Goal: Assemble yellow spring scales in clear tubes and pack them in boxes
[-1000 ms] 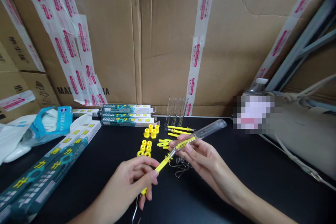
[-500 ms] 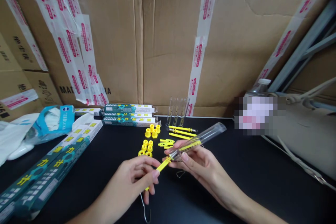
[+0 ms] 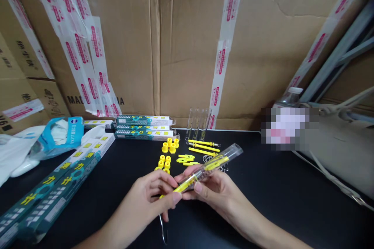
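My left hand (image 3: 149, 198) pinches the near end of a yellow rod (image 3: 187, 183) with a wire hook (image 3: 162, 229) hanging below it. My right hand (image 3: 214, 192) grips a clear plastic tube (image 3: 224, 157) that slants up to the right, with most of the yellow rod inside it. Both hands meet above the black tabletop (image 3: 271, 186). Beyond them lie several yellow caps (image 3: 168, 148), loose yellow rods (image 3: 203, 146) and small yellow clips (image 3: 185, 159). Several empty clear tubes (image 3: 198, 122) stand against the cardboard.
Green printed boxes lie stacked at the back (image 3: 143, 128) and along the left (image 3: 55, 190). A blue and white bag (image 3: 55, 136) sits far left. A cardboard wall (image 3: 187, 46) closes the back. Grey fabric with cord (image 3: 339, 151) lies on the right.
The yellow rod has slid deeper into the clear tube. My two hands have come together, and the tube has dropped lower and nearer to me.
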A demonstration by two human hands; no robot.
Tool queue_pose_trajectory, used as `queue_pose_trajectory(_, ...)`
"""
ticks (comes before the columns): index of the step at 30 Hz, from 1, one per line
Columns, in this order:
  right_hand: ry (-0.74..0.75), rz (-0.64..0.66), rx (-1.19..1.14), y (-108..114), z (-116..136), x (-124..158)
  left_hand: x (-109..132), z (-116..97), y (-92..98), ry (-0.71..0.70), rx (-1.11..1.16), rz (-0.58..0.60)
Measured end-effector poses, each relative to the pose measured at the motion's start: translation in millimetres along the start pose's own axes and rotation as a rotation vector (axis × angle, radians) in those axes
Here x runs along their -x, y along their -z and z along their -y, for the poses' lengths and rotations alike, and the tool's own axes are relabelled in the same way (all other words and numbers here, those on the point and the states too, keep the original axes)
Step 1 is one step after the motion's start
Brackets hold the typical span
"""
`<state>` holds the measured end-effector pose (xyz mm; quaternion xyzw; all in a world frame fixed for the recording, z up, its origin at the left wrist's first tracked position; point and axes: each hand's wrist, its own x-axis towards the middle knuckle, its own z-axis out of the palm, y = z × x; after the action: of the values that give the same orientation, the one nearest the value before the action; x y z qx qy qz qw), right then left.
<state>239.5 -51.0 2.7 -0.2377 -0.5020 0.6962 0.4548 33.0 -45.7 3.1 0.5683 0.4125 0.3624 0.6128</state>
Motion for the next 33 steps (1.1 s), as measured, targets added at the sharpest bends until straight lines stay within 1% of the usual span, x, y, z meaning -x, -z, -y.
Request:
queue_pose_trajectory(4,-0.011,-0.061,-0.076,1,2,1,2,3,1.7,-0.012,0.006,-0.006)
queue_pose_trajectory(8,-0.010,-0.065,-0.083,-1,4,2,3,3,2.7,-0.017,0.005,0.002)
queue_pose_trajectory(11,0.025,-0.094,-0.067,0,6,2,5,3,3.2,-0.012,0.005,0.021)
queue_pose_trajectory(14,0.073,-0.150,-0.049,3,11,1,5,4,3.8,0.008,0.042,0.036)
queue_pose_trajectory(19,0.109,-0.221,-0.028,9,16,-2,1,9,4.3,0.033,0.074,0.024)
queue_pose_trajectory(22,0.102,-0.215,-0.028,9,16,-1,0,10,3.9,0.025,0.076,0.020)
queue_pose_trajectory(26,0.104,-0.207,-0.030,10,16,0,2,4,4.0,0.039,0.070,0.043)
queue_pose_trajectory(30,0.090,-0.191,-0.006,11,17,0,4,-1,4.3,0.055,-0.001,0.057)
queue_pose_trajectory(33,0.079,-0.170,0.046,12,14,-1,4,0,3.3,0.042,-0.042,0.063)
